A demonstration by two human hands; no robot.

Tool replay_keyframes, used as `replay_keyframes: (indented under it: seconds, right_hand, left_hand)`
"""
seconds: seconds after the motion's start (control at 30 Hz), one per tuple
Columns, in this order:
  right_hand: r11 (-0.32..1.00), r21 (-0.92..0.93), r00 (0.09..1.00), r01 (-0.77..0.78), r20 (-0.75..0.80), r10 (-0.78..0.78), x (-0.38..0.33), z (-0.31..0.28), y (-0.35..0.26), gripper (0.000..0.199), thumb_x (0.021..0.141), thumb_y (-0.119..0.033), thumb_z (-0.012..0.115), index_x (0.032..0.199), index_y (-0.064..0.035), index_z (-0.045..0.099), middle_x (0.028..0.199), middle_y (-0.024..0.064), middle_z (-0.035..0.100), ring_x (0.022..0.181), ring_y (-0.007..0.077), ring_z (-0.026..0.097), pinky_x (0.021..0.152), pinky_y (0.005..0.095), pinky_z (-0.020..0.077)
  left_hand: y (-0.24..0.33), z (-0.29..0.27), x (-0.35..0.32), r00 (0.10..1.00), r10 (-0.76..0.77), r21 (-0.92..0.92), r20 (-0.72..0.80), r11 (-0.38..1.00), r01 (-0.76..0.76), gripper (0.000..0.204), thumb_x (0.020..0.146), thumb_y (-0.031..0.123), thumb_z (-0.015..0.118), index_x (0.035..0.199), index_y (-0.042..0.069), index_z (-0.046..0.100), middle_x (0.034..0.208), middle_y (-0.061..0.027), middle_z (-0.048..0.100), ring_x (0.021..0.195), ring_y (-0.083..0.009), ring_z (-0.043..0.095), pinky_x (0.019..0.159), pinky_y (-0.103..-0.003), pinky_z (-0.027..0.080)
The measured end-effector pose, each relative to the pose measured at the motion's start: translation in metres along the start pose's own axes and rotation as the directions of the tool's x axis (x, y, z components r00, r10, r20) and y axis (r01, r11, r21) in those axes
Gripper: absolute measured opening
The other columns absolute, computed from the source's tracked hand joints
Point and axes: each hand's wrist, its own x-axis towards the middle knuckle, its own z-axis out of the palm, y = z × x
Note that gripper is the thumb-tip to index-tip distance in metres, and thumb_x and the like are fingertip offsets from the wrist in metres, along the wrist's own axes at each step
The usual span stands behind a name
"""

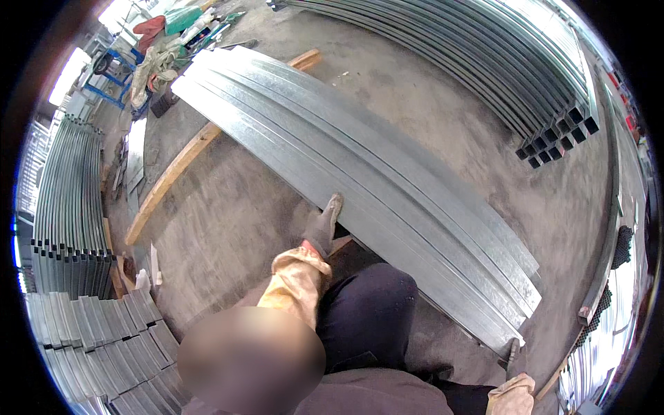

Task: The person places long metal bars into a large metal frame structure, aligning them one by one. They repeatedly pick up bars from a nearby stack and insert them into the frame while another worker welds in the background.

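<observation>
**Two gloved hands on a row of galvanised steel tubes**

The concrete floor (228, 207) spreads out all around both hands, dusty and grey. On it, running from far up-left of the left hand down to the right hand, lies the row of long rectangular steel tubes (387, 173), side by side and flat, shiny grey, their near ends cut square just above the right hand. Beyond that row, well above and to the right of both hands, a second stack of steel tubes (512, 76) lies with its open dark ends showing. Far to the left of the left hand stand further bundles of tubing (69, 200), and below them, nearer the lower left, more tube ends (117, 346) are stacked in a sloping pile. A long wooden beam (173, 173) lies on the floor up-left of the left hand, passing under the tube row.

The left hand (324, 225), in a dark glove with a tan leather sleeve behind it, rests on the near edge of the tube row, fingers pointing upward along the metal; whether they curl under the edge cannot be told. The right hand (513, 356), also dark-gloved with a tan cuff, sits at the near corner of the same row, touching the tube ends; its grip cannot be made out.
</observation>
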Motion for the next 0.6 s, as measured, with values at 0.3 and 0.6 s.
replay_keyframes:
  seconds: [0.3,0.6]
  right_hand:
    - [0.88,-0.422,0.974,0.217,0.153,-0.167,0.001,0.006,0.023,0.062,0.101,-0.056,0.059,0.118,0.0033,0.06,0.103,0.022,0.065,0.089,0.0327,0.066,0.074,0.0446,0.0591]
    - [0.89,-0.456,0.971,0.031,0.225,0.082,-0.048,0.044,-0.113,0.074,0.1,-0.062,0.053,0.133,0.0041,0.06,0.123,0.0239,0.067,0.114,0.0357,0.062,0.102,0.0468,0.0473]
  left_hand:
    - [0.001,-0.018,0.009,0.998,0.064,0.702,-0.005,0.711,-0.042,0.086,0.094,0.068,0.056,0.125,-0.011,0.065,0.123,-0.0377,0.065,0.128,-0.0481,0.058,0.107,-0.048,0.046]
    - [0.013,-0.018,0.024,0.999,0.026,0.896,-0.037,0.443,0.022,0.093,0.093,0.071,0.057,0.125,-0.016,0.064,0.117,-0.0324,0.07,0.118,-0.0434,0.065,0.101,-0.046,0.051]
